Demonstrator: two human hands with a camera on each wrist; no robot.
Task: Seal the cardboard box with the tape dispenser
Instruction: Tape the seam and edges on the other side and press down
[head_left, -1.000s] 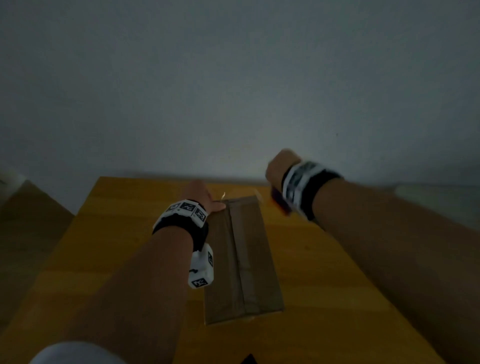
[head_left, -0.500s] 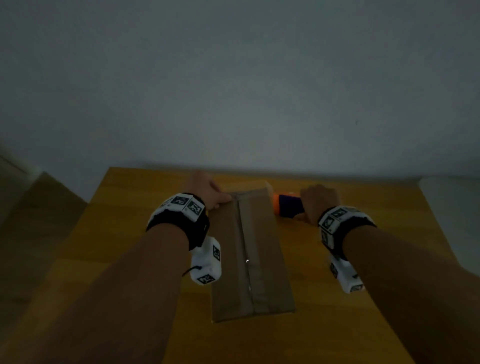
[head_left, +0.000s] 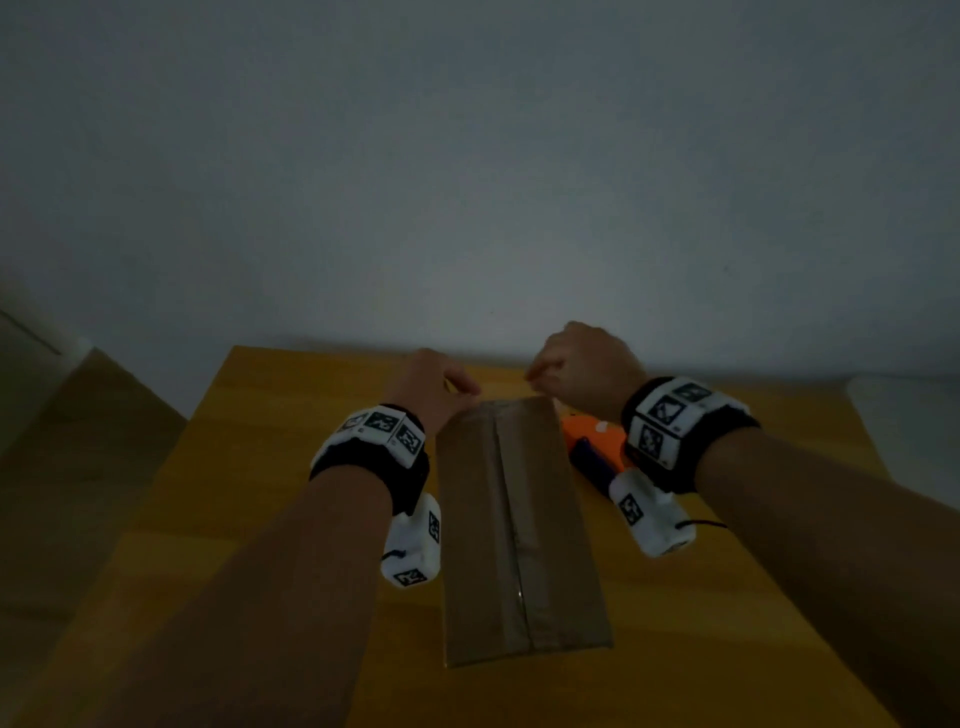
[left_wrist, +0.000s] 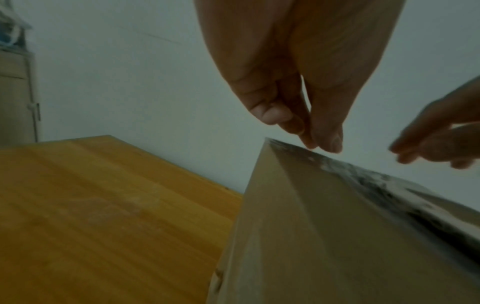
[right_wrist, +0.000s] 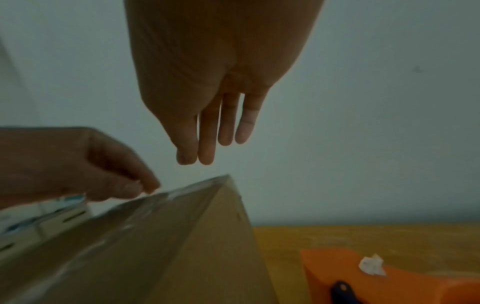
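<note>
A dim, plain room, likely a home: wooden table (head_left: 291, 467), bare pale wall (head_left: 467, 182), cupboard (left_wrist: 15, 98) alongside.

Head view: high, looking forward and down over wooden table (head_left: 291, 519). Wrist views: low, close, looking along fingers toward wall. Shared by all: cardboard box (head_left: 514, 525) far end.
</note>
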